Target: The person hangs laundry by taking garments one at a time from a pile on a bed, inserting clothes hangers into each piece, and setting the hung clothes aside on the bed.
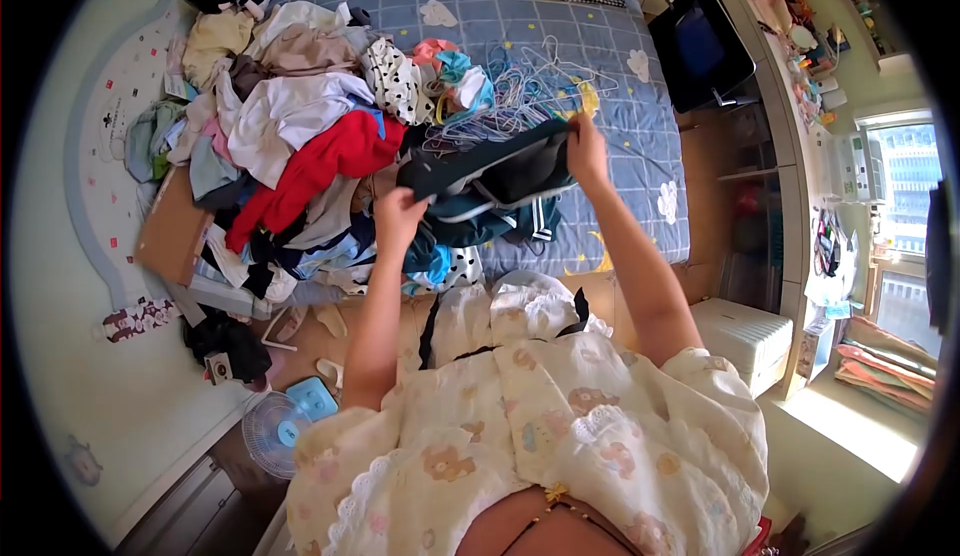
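Observation:
Between my two hands a dark green garment with white trim (470,164) is stretched by its upper edge, over the near side of the bed. My left hand (398,216) pinches its left end. The right end, held higher and farther out, is gripped by my right hand (586,156). Folds hide the garment's full shape, and its lower part hangs down toward the bed edge. Just beyond it lies a tangle of wire hangers (520,86). Left of my left hand, a red garment (320,171) rests on a large heap of clothes (300,96).
The bed (640,206) has a blue checked cover. A cardboard box (172,226) stands by the heap. On the floor at left are a fan (275,434) and a black bag (225,346). A monitor (700,41) and a white ribbed case (740,341) stand at right.

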Tool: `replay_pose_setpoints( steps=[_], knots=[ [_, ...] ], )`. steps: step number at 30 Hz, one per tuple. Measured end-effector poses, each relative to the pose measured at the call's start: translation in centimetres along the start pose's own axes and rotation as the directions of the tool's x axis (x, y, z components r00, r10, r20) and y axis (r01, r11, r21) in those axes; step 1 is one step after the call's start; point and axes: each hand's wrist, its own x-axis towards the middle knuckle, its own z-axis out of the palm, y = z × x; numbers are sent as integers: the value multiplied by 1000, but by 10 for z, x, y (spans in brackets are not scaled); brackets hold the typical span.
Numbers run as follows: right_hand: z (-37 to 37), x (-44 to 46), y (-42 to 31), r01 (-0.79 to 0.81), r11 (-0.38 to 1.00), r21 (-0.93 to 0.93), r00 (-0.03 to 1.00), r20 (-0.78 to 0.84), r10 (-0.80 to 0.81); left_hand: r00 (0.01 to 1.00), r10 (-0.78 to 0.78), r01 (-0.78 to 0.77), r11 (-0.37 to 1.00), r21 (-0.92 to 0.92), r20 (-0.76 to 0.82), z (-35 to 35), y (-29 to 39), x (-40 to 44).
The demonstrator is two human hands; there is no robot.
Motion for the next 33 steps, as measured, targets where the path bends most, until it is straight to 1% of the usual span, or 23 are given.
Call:
replay_pose_setpoints(
  steps=[1,2,3,4,5,6,7,8,9,10,11,13,15,16,18,21,22,25,26,29,30,31,33],
  knots=[
    [19,-3,23,6,985,173,999,-32,0,990,-135,119,951,-286,-37,10,7,-15],
    [48,-3,47,-204,861,465,976,25,217,962,-262,189,845,-500,-80,22,9,-25],
    [73,-2,59,-381,613,692,906,148,397,939,-343,239,720,-651,-36,31,-8,-25],
    [87,0,54,-546,508,666,830,350,434,906,-416,214,620,-755,-85,42,-14,-16],
    [92,-10,50,-691,399,603,720,532,445,866,-486,170,510,-843,-119,47,-18,-16],
    [125,-12,93,-587,676,445,768,570,291,834,-532,153,477,-866,-146,43,-14,-11],
    [133,-12,106,-631,691,351,675,688,266,797,-580,134,441,-888,-167,39,-12,-7],
    [140,-12,118,-649,718,251,566,791,235,824,-526,78,472,-878,-209,38,-16,-5],
    [124,-1,94,-848,502,169,331,909,254,806,-528,12,470,-883,-270,37,-39,-1],
    [137,12,123,-917,395,49,99,989,108,799,-548,38,458,-888,-248,33,-61,-5],
    [136,31,124,-948,318,-27,29,985,172,794,-563,61,447,-893,-228,29,-75,-10],
    [185,60,182,-873,453,183,339,894,293,867,-366,-19,652,-758,-337,27,-65,-26],
    [221,84,204,-856,398,331,499,728,470,830,-440,13,629,-778,-342,26,-58,-29],
    [233,97,211,-771,605,199,535,717,446,813,-445,28,673,-739,-374,28,-51,-33],
    [266,114,198,-936,284,209,353,540,764,778,-449,61,751,-658,-440,33,-38,-39],
    [279,134,188,-805,-41,591,469,678,565,763,-471,106,766,-634,-442,33,-33,-42],
    [286,145,181,-719,-151,678,468,634,615,747,-425,92,827,-555,-511,36,-28,-41],
    [269,168,152,-690,49,722,522,449,725,769,-414,81,819,-568,-487,36,-9,-37],
    [257,174,140,-664,-26,747,507,475,720,799,-360,93,866,-492,-482,37,-7,-35],
    [223,167,119,-600,-174,781,552,562,616,868,-204,96,963,-251,-452,33,9,-24],
    [208,162,113,-593,-293,750,550,643,533,883,-164,97,980,-172,-439,32,23,-18],
    [190,154,107,-612,-355,706,532,700,476,898,-125,95,991,-91,-422,30,33,-13],
    [153,136,89,-648,-469,600,494,800,341,919,-27,-3,997,-76,-392,25,44,-2]
  ],
)
